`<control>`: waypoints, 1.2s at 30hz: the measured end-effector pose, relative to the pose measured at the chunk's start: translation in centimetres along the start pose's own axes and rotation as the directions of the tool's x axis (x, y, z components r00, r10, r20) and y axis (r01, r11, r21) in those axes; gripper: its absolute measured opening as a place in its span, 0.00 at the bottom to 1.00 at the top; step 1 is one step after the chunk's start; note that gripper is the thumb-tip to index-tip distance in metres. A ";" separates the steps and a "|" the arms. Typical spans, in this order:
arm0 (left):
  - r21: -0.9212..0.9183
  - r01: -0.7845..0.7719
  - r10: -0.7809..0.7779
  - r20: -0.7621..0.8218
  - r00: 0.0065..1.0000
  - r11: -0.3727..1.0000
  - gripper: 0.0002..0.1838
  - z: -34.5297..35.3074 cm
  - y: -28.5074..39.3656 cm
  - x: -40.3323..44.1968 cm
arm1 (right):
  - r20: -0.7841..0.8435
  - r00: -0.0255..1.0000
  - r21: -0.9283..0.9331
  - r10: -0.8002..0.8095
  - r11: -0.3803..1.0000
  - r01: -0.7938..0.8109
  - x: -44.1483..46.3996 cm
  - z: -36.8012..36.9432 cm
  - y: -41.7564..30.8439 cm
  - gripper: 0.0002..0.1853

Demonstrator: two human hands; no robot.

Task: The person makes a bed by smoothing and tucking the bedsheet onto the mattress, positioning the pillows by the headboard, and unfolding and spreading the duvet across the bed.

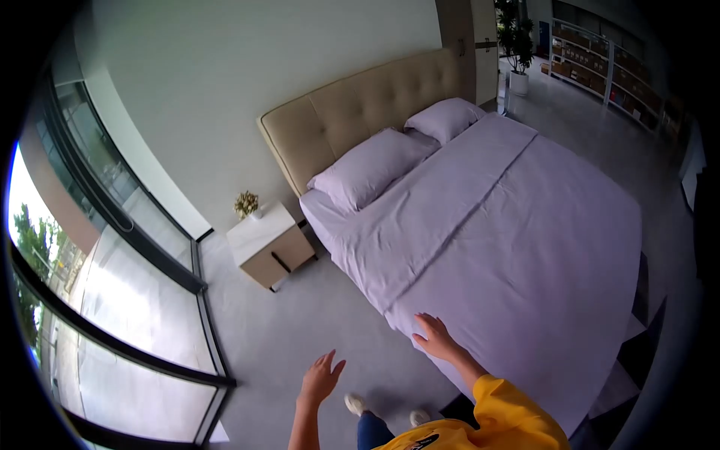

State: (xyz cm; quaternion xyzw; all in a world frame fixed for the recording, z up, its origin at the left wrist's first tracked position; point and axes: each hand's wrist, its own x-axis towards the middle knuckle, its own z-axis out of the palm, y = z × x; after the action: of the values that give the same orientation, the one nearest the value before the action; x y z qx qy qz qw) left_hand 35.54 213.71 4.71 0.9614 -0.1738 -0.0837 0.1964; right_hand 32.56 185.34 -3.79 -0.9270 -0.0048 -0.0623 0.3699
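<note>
My left hand (322,377) is held out over the grey floor, its thumb apart from the fingers and nothing in it. Over the near side edge of the bed is my right hand (436,337), fingers stretched out and holding nothing. Whether it touches the lilac duvet cover (525,255) beneath it I cannot tell. The duvet lies spread across the bed with small wrinkles, its top part folded back in a band. Two lilac pillows, a nearer one (375,166) and a farther one (444,120), lie by the beige tufted headboard (360,105).
A nightstand (264,234) with a small potted plant (246,204) stands left of the bed. Glass doors (142,300) with dark frames line the left. A tall plant (516,45) and shelves with boxes (581,64) are at the back right. My shoes (355,405) are on the floor.
</note>
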 end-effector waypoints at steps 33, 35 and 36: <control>-0.272 -0.343 0.437 0.595 0.675 0.899 0.20 23.6 -7.0 73.9 | -0.609 0.351 -0.014 0.712 0.432 -0.902 65.7 13.5 26.2 0.29; -0.317 -0.394 0.506 0.529 0.681 0.862 0.16 21.8 -5.4 73.5 | -0.360 0.190 0.196 0.913 0.274 -0.942 64.0 11.9 29.0 0.24; -0.383 -0.453 0.593 0.518 0.617 0.805 0.14 21.0 -4.0 74.3 | -0.356 0.089 0.298 0.930 0.204 -0.932 62.9 10.5 29.6 0.21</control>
State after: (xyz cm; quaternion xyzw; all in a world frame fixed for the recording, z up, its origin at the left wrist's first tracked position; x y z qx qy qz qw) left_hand 100.71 182.54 -22.88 0.7588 -0.4917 -0.3487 0.2466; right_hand 97.74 168.72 -24.17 -0.6732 0.6700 -0.0343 0.3112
